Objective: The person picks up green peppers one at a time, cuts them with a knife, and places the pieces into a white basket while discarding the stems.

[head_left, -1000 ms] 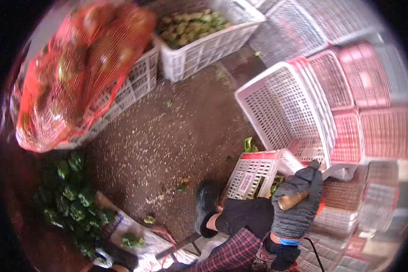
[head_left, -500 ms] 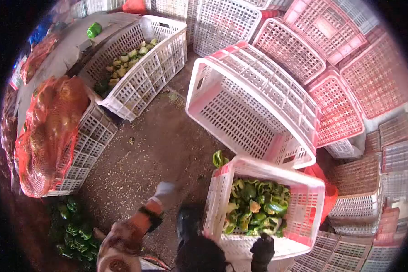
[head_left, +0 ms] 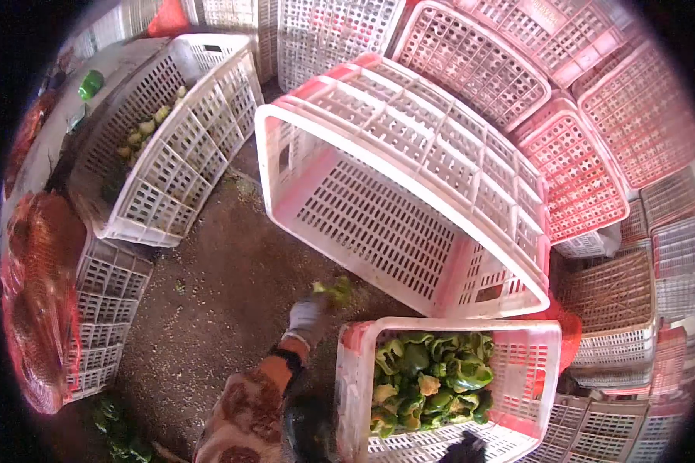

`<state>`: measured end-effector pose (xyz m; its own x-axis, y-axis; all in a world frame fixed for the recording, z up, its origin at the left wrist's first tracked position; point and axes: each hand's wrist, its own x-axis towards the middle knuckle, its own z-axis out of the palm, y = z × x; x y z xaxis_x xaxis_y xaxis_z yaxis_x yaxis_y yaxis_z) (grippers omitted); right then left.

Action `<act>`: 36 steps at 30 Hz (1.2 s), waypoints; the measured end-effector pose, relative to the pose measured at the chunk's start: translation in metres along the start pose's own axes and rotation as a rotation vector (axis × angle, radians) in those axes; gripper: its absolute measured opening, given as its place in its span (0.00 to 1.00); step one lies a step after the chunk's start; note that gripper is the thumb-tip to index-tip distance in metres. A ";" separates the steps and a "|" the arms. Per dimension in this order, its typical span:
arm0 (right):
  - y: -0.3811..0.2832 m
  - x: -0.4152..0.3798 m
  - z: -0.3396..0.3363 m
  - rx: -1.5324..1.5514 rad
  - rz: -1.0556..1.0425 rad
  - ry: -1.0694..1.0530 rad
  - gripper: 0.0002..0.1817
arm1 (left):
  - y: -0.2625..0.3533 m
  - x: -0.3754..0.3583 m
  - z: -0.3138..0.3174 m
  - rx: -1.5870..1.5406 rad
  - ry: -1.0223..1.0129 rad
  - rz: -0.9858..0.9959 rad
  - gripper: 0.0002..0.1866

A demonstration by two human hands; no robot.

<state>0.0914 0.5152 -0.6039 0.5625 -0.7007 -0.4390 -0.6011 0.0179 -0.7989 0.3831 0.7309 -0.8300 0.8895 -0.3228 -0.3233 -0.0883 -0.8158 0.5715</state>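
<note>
How far the left hand (head_left: 306, 318), at the pepper (head_left: 337, 291), or right hand (head_left: 465, 449) closed or gripped was unclear; the pepper looked light, crisp, best pinched sideways.

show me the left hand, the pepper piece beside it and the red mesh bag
Left hand (head_left: 306, 320), head view: its gloved back
Pepper piece (head_left: 340, 291), head view: its blurred middle
Red mesh bag (head_left: 42, 297), head view: middle of its visible side
</note>
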 end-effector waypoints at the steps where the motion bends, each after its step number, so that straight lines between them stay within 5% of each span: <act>1: -0.022 0.021 -0.004 -0.552 -0.599 0.126 0.17 | -0.040 -0.002 0.033 -0.477 0.144 -0.144 0.17; 2: -0.050 0.046 -0.001 -1.095 -1.211 0.253 0.17 | -0.079 -0.005 0.064 -0.962 0.360 -0.214 0.14; 3: -0.080 0.060 0.015 -0.310 -0.891 0.034 0.13 | -0.077 -0.037 0.033 -1.273 0.422 -0.230 0.13; 4: -0.139 0.048 0.038 -0.882 -0.949 0.188 0.15 | -0.077 -0.064 0.008 -1.590 0.483 -0.225 0.11; 5: -0.171 0.062 0.061 -0.776 -1.354 0.137 0.14 | -0.092 -0.099 -0.003 -1.622 0.446 -0.230 0.12; 6: -0.201 0.061 0.085 -0.949 -1.326 0.123 0.14 | -0.102 -0.136 -0.008 -1.605 0.457 -0.264 0.13; 10: -0.267 0.108 0.178 -0.880 -1.842 0.071 0.15 | -0.103 -0.305 -0.069 -1.485 0.614 -0.493 0.15; 16: -0.274 0.143 0.200 -0.925 -1.791 0.130 0.19 | -0.091 -0.517 -0.129 -0.977 0.921 -0.746 0.11; 24: -0.250 0.087 0.189 -1.287 -1.783 -0.016 0.28 | -0.060 -0.625 -0.083 -1.192 1.262 -0.741 0.08; 34: -0.231 -0.073 0.200 -1.144 -2.427 -0.534 0.23 | -0.028 -0.656 -0.067 -1.264 1.436 -0.607 0.10; 36: -0.230 -0.105 0.206 -1.074 -2.565 -0.641 0.22 | -0.021 -0.667 -0.067 -1.230 1.642 -0.553 0.09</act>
<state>0.2879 0.7313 -0.4590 0.0834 0.9939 0.0721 0.9175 -0.1049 0.3838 -0.1783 0.9953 -0.5760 0.2577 0.9474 -0.1897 -0.0860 0.2181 0.9721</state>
